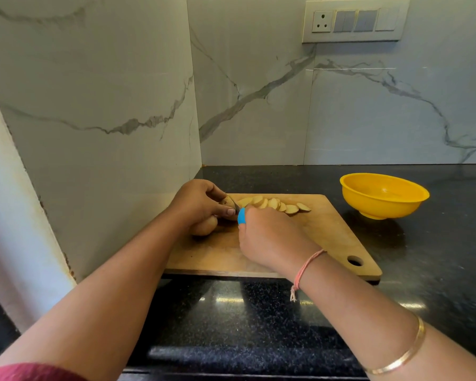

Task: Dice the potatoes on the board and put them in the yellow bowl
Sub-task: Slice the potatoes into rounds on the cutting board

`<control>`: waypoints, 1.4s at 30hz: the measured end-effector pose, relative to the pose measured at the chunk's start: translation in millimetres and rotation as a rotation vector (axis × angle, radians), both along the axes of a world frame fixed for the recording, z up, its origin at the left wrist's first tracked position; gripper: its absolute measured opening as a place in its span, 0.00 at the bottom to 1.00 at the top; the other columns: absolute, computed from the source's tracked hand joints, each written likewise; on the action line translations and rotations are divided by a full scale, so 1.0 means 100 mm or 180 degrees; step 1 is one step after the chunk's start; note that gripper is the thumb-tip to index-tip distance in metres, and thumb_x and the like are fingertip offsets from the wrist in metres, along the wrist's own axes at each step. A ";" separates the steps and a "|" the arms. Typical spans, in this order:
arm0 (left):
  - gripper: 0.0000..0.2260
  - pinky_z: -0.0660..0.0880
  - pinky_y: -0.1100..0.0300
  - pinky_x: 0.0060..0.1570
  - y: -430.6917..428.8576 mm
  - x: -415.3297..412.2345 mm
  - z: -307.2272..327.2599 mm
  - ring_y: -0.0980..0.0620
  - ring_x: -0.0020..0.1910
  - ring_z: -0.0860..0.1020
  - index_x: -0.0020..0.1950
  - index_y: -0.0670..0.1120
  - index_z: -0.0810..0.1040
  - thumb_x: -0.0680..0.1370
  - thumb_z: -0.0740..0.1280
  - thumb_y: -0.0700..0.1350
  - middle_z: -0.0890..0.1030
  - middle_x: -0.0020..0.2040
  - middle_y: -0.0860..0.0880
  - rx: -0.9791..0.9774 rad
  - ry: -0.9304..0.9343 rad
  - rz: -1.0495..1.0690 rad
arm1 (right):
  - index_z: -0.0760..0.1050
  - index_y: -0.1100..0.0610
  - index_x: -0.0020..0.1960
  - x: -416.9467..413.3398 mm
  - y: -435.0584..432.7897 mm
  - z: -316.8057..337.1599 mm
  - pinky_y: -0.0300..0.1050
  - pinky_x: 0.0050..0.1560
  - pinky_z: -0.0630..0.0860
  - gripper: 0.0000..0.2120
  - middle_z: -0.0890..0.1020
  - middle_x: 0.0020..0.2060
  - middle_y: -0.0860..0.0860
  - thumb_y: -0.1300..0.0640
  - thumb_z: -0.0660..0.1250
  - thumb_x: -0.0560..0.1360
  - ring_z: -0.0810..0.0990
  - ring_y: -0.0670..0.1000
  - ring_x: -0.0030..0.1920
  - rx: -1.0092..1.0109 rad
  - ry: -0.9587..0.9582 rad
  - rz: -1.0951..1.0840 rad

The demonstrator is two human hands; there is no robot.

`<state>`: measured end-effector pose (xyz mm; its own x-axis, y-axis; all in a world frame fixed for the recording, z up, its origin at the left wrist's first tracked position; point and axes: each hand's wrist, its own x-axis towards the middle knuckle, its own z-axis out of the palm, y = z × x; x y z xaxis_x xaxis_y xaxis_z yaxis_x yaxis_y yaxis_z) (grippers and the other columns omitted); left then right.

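**Slicing in hand, dicing and the bowl yet to come**

The left hand has its fingers curled round the uncut end of a potato, pinning it to the board. The right hand is wrapped round the blue handle of a knife. The blade points away from that hand and meets the potato just beside the left thumb.

A row of slices lies fanned just beyond the right hand's knuckles and trails off to that hand's right, its long line running across the board. 1 whole potato sits under the heel of the left hand.

The yellow bowl stands on the dark surface, well to the right of the right hand and off the board. It looks empty, and the right hand is the nearer of the 2 to it.

The uncut stub lies left of the blade, so I judge the next cuts must creep towards the left fingertips, where care is needed.
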<state>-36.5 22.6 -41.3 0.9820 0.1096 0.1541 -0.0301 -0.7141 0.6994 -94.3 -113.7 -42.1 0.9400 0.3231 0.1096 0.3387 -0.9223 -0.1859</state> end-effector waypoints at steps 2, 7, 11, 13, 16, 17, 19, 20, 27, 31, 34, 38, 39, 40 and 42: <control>0.17 0.69 0.67 0.35 0.00 0.00 0.00 0.53 0.47 0.74 0.59 0.43 0.79 0.71 0.75 0.41 0.80 0.56 0.46 -0.0051 0.0011 0.0000 | 0.66 0.56 0.67 0.00 0.00 0.00 0.43 0.40 0.71 0.16 0.71 0.42 0.51 0.54 0.57 0.81 0.77 0.52 0.48 -0.0081 -0.0045 0.0001; 0.16 0.73 0.61 0.44 0.02 0.03 -0.01 0.51 0.49 0.76 0.58 0.43 0.79 0.71 0.75 0.41 0.80 0.56 0.45 -0.0146 0.0036 0.0053 | 0.64 0.57 0.69 -0.01 0.02 -0.02 0.45 0.39 0.70 0.17 0.75 0.48 0.53 0.57 0.55 0.81 0.77 0.53 0.48 -0.0406 -0.0162 0.0068; 0.17 0.73 0.58 0.50 0.04 0.05 -0.02 0.49 0.51 0.76 0.59 0.43 0.79 0.72 0.74 0.43 0.80 0.57 0.45 -0.0088 0.0074 0.0030 | 0.67 0.57 0.66 -0.03 -0.02 -0.03 0.45 0.39 0.70 0.14 0.73 0.42 0.51 0.56 0.56 0.81 0.75 0.52 0.44 -0.0493 -0.0096 0.0131; 0.17 0.73 0.58 0.50 0.04 0.06 -0.02 0.50 0.51 0.75 0.60 0.43 0.79 0.72 0.74 0.44 0.80 0.57 0.45 -0.0048 0.0081 -0.0012 | 0.68 0.56 0.64 -0.03 -0.04 -0.01 0.44 0.38 0.70 0.13 0.69 0.37 0.49 0.56 0.56 0.81 0.73 0.50 0.41 -0.0493 -0.0059 0.0158; 0.17 0.72 0.59 0.49 0.03 0.06 -0.01 0.51 0.51 0.75 0.59 0.44 0.79 0.72 0.74 0.44 0.80 0.57 0.46 -0.0035 0.0076 -0.0049 | 0.69 0.56 0.64 0.00 -0.09 0.10 0.39 0.30 0.69 0.13 0.69 0.35 0.49 0.55 0.57 0.81 0.72 0.47 0.34 -0.0393 0.0142 0.0172; 0.17 0.72 0.60 0.48 0.03 0.05 -0.01 0.51 0.50 0.75 0.59 0.44 0.79 0.71 0.74 0.44 0.80 0.57 0.46 -0.0023 0.0075 -0.0058 | 0.68 0.56 0.64 0.01 -0.11 0.14 0.37 0.27 0.69 0.13 0.70 0.35 0.50 0.55 0.57 0.81 0.72 0.47 0.30 -0.0332 0.0265 0.0151; 0.18 0.71 0.63 0.43 0.02 0.05 -0.01 0.52 0.49 0.75 0.59 0.45 0.79 0.71 0.75 0.44 0.80 0.56 0.47 0.0003 0.0065 -0.0085 | 0.68 0.57 0.64 0.07 -0.15 0.20 0.36 0.22 0.68 0.13 0.74 0.34 0.52 0.55 0.56 0.80 0.72 0.48 0.25 -0.0135 0.0528 0.0081; 0.18 0.69 0.65 0.39 0.02 0.04 -0.01 0.53 0.49 0.74 0.58 0.45 0.79 0.70 0.76 0.44 0.80 0.55 0.48 0.0026 0.0055 -0.0102 | 0.68 0.58 0.64 0.10 -0.17 0.21 0.35 0.22 0.68 0.14 0.75 0.32 0.54 0.56 0.56 0.80 0.72 0.49 0.24 -0.0004 0.0641 0.0059; 0.19 0.65 0.68 0.34 -0.03 0.03 -0.02 0.54 0.48 0.72 0.58 0.46 0.78 0.69 0.76 0.44 0.77 0.53 0.51 0.0089 0.0047 -0.0051 | 0.65 0.57 0.70 0.15 -0.23 0.17 0.36 0.23 0.68 0.19 0.75 0.30 0.54 0.54 0.56 0.80 0.71 0.49 0.23 0.0288 0.0822 0.0023; 0.19 0.71 0.62 0.46 -0.02 0.05 -0.04 0.52 0.50 0.73 0.58 0.45 0.77 0.69 0.76 0.45 0.79 0.57 0.47 0.0211 0.0066 0.0004 | 0.65 0.54 0.69 0.04 -0.20 0.08 0.36 0.26 0.67 0.17 0.71 0.37 0.49 0.52 0.57 0.81 0.71 0.46 0.29 -0.0097 0.0349 0.0117; 0.20 0.70 0.61 0.48 -0.01 0.05 -0.03 0.52 0.50 0.73 0.60 0.45 0.76 0.71 0.75 0.46 0.78 0.59 0.46 0.0277 0.0122 -0.0002 | 0.67 0.55 0.66 0.02 -0.18 0.03 0.39 0.33 0.70 0.15 0.72 0.42 0.50 0.53 0.56 0.81 0.74 0.48 0.37 -0.0216 0.0123 0.0234; 0.20 0.70 0.61 0.48 0.01 0.06 -0.03 0.53 0.50 0.73 0.61 0.45 0.75 0.72 0.74 0.47 0.78 0.60 0.46 0.0324 0.0162 -0.0027 | 0.69 0.55 0.64 0.01 -0.22 0.04 0.42 0.39 0.73 0.14 0.74 0.44 0.50 0.53 0.56 0.81 0.77 0.50 0.44 -0.0235 0.0081 0.0268; 0.20 0.70 0.60 0.49 0.01 0.06 -0.03 0.52 0.51 0.73 0.61 0.45 0.75 0.72 0.74 0.47 0.78 0.60 0.46 0.0328 0.0178 -0.0029 | 0.69 0.55 0.64 0.00 -0.23 0.04 0.41 0.38 0.72 0.14 0.74 0.43 0.50 0.53 0.56 0.81 0.76 0.49 0.43 -0.0250 0.0076 0.0292; 0.19 0.70 0.60 0.49 0.01 0.06 -0.03 0.52 0.51 0.73 0.61 0.45 0.75 0.72 0.74 0.47 0.78 0.60 0.46 0.0335 0.0190 -0.0033 | 0.69 0.55 0.65 0.00 -0.24 0.04 0.39 0.35 0.71 0.14 0.74 0.41 0.49 0.53 0.56 0.81 0.75 0.48 0.39 -0.0267 0.0074 0.0313; 0.17 0.70 0.60 0.49 0.00 0.06 -0.02 0.52 0.50 0.73 0.60 0.44 0.76 0.73 0.73 0.47 0.79 0.59 0.45 0.0341 0.0187 -0.0046 | 0.68 0.55 0.65 -0.02 -0.26 0.05 0.38 0.29 0.66 0.14 0.71 0.37 0.48 0.53 0.56 0.81 0.71 0.46 0.32 -0.0322 0.0099 0.0321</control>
<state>-30.7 22.5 -43.6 0.9910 0.0813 0.1063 -0.0022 -0.7845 0.6201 -96.5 -139.6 -37.0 0.9046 0.4240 0.0431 0.4261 -0.8985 -0.1056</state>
